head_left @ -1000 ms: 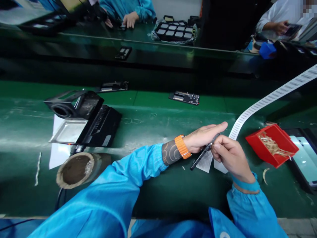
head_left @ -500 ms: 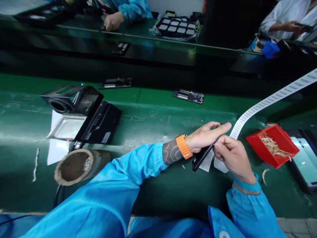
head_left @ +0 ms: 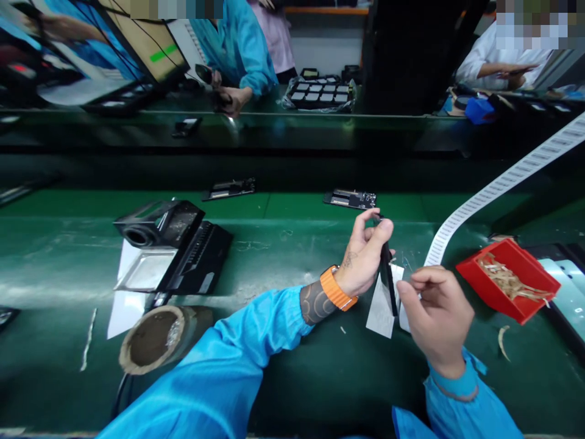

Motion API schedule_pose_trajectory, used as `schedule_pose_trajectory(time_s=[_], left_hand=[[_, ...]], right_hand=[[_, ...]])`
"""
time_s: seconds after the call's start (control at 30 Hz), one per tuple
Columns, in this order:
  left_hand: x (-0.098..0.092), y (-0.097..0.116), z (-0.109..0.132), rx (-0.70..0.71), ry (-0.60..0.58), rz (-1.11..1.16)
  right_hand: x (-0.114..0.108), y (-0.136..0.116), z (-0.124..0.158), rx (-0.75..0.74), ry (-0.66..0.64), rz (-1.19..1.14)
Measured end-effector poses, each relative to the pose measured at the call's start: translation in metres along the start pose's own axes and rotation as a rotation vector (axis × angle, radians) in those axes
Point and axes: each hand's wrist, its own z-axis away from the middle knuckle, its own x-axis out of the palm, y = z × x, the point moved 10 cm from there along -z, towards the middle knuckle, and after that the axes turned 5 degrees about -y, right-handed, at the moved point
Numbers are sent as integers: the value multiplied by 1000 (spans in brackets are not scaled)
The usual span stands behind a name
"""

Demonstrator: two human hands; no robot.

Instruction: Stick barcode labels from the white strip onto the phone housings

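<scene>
Slab [head_left: 389, 283] seen edge-on, thin and black, left of the bin [head_left: 493, 299], over a slip [head_left: 379, 318] on the desk [head_left: 329, 384]: the left hand's [head_left: 364, 259] grip is clamped on its upper end, between thumb and fingers. Nearer the bin, the right hand [head_left: 439, 323] is curled, apart from the slab; whether its fingertips pinch anything cannot be told. The slab looks light and stiff, probably smooth and fragile, best taken by its long edges.

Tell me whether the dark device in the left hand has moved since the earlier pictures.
Yes. Against the red bin, the dark device has turned: its lower end swung right, closer to it, its upper end left, farther away.
</scene>
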Motion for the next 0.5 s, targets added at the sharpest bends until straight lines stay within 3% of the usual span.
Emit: schedule_pose_trajectory(time_s=[0.13,0.3,0.4,0.5], left_hand=[[-2,0,2,101,-2,33],[5,-2,7,197,-117,-69],[12,0,11,264,-209,-119],[23,8,13,287,-363,-142]], right_hand=[[10,-14,3,-74,-32,94],[12,7,0,115,-84,8],[19,20,-1,246,-218,-122],[20,13,-3,196,-345,-97]])
